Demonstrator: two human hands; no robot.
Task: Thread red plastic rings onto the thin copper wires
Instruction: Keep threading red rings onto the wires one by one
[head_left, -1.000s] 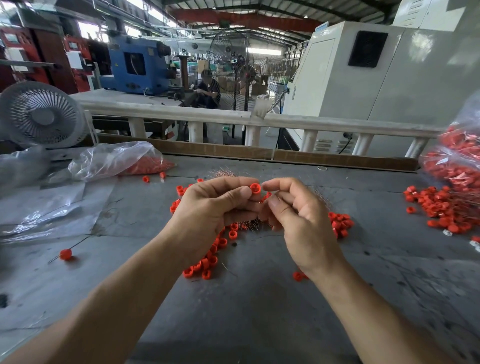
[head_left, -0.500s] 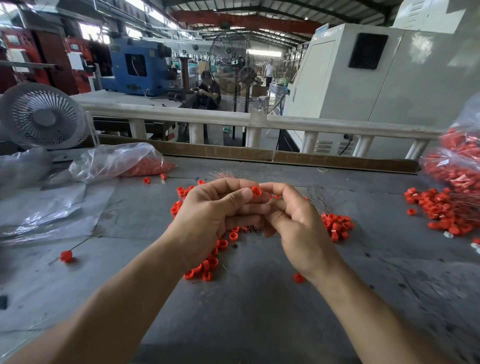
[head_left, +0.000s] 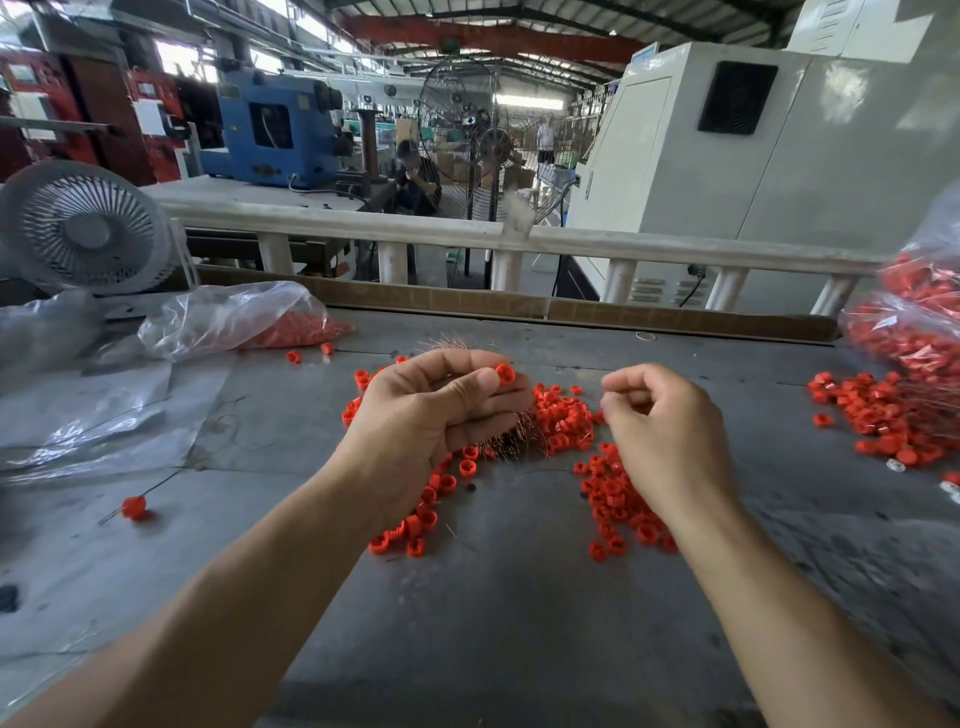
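Left hand (head_left: 431, 415): thumb and forefinger pinch one red ring (head_left: 505, 373); the other fingers curl under it, above the table.
Right hand (head_left: 670, 436): fingers curled, thumb and forefinger tips pressed together as for something very thin; whether a wire is between them I cannot tell. It is apart from the left hand.
Red ring: small, round, bright red plastic with a hole in the middle, held up at the fingertips.
Copper wires (head_left: 514, 436): a bundle of thin, hair-like reddish strands on the table, partly hidden under the left hand.
Loose rings (head_left: 563, 415): many lie scattered on the table below and between both hands.
Table (head_left: 493, 623): grey, worn surface.
Ring on a wire (head_left: 134, 506): lies alone at the left, well apart from the hands.
Left bag (head_left: 234, 319): clear plastic, lying on its side, with red rings in its far end.
Right bag (head_left: 919, 322): clear plastic at the right edge, full of red rings; a pile of rings (head_left: 883, 415) lies on the table just beside it.
Small fan (head_left: 85, 228): white, behind the left bag.
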